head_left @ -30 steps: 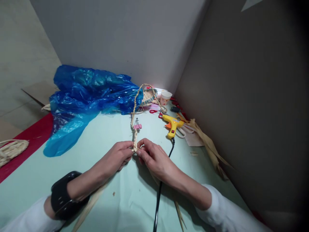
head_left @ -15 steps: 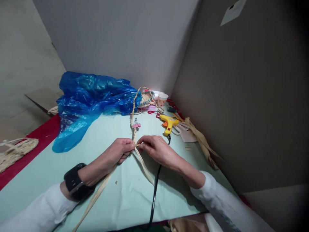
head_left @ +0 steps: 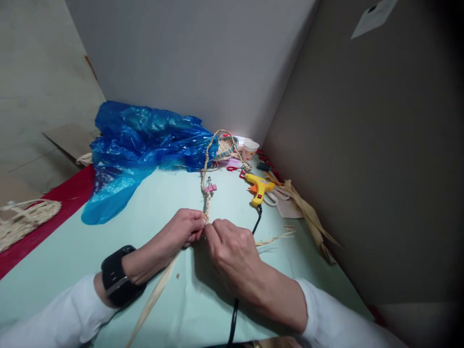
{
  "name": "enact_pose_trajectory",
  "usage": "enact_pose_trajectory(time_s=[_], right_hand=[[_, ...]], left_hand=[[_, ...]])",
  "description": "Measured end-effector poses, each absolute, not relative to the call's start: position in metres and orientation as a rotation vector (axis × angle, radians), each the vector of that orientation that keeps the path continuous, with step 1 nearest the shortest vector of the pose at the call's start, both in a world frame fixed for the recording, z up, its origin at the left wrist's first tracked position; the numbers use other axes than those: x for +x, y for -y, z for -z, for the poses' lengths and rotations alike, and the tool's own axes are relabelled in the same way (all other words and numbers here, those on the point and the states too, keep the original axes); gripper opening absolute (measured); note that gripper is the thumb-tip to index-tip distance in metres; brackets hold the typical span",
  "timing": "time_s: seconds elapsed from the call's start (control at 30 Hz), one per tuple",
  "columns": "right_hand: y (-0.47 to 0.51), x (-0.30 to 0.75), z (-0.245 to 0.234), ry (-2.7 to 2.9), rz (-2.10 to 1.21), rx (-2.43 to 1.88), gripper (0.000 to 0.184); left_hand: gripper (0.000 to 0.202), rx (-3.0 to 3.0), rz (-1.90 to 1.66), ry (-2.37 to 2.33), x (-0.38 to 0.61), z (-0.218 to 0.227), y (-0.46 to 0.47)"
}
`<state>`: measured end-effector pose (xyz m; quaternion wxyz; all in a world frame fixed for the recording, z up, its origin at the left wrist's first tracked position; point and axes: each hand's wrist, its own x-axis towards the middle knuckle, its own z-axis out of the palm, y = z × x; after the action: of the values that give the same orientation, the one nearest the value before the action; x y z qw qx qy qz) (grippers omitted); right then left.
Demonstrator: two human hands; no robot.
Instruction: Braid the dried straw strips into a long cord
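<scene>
My left hand (head_left: 183,229) and my right hand (head_left: 226,249) meet at the near end of a straw braid (head_left: 206,179) on the pale green table (head_left: 90,251). Both hands are closed in a pinch on the braid's loose strands. One flat strand (head_left: 154,299) trails from under my left hand toward the near edge. Another strand (head_left: 275,238) sticks out to the right past my right hand. A pink binder clip (head_left: 210,187) is clamped on the braid just beyond my fingers. The braid runs on to the far corner.
A crumpled blue plastic bag (head_left: 145,145) lies at the back left. A yellow glue gun (head_left: 259,187) rests right of the braid, its black cord (head_left: 235,314) passing under my right wrist. Dry husks (head_left: 308,215) lie along the right wall. A paper cup (head_left: 250,149) stands in the corner.
My right hand has turned over the braid end and carried one strand out to the right. The strand that lay toward the near edge under my right arm is gone from there.
</scene>
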<state>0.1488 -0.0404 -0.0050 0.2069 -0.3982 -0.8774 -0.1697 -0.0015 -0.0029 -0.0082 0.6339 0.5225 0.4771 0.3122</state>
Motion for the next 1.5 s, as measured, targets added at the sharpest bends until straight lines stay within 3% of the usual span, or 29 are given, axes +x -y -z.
enact_pose_trajectory(time_s=[0.23,0.33,0.53,0.67,0.73,0.93,1.13,1.27,1.37,1.5], right_hand=[[0.045,0.144,0.014,2.559,0.519,-1.033,0.020],[0.046,0.145,0.011,2.637,0.382,-1.024,0.021],[0.024,0.164,-0.013,2.147,-0.336,-1.280,0.020],[0.005,0.166,-0.014,2.030,-1.035,-1.210,0.024],[0.000,0.162,-0.009,2.049,-1.226,-1.154,0.021],[-0.005,0.158,0.000,2.109,-0.954,-1.252,0.029],[-0.003,0.157,0.009,1.872,-1.180,-1.206,0.030],[0.000,0.157,0.013,1.785,-1.210,-1.211,0.033],[0.002,0.157,0.011,1.781,-1.191,-1.231,0.033],[0.005,0.157,0.007,1.804,-1.133,-1.212,0.032]], left_hand=[[0.026,1.130,-0.656,-0.962,-0.007,-0.003,0.005],[0.026,1.241,-0.682,-1.009,-0.006,-0.001,0.006],[0.023,1.361,-0.748,-1.068,-0.007,0.004,0.003],[0.021,1.511,-0.741,-1.051,-0.007,-0.001,0.002],[0.020,1.589,-0.729,-1.061,-0.008,-0.003,0.002],[0.021,1.972,-0.586,-1.394,-0.006,-0.007,0.009],[0.024,2.167,-0.361,-1.629,-0.001,-0.010,0.017],[0.025,2.167,-0.398,-1.619,-0.002,-0.012,0.018],[0.027,2.075,-0.533,-1.568,-0.007,-0.012,0.016],[0.030,1.501,-0.580,-1.304,-0.007,-0.010,0.015]])
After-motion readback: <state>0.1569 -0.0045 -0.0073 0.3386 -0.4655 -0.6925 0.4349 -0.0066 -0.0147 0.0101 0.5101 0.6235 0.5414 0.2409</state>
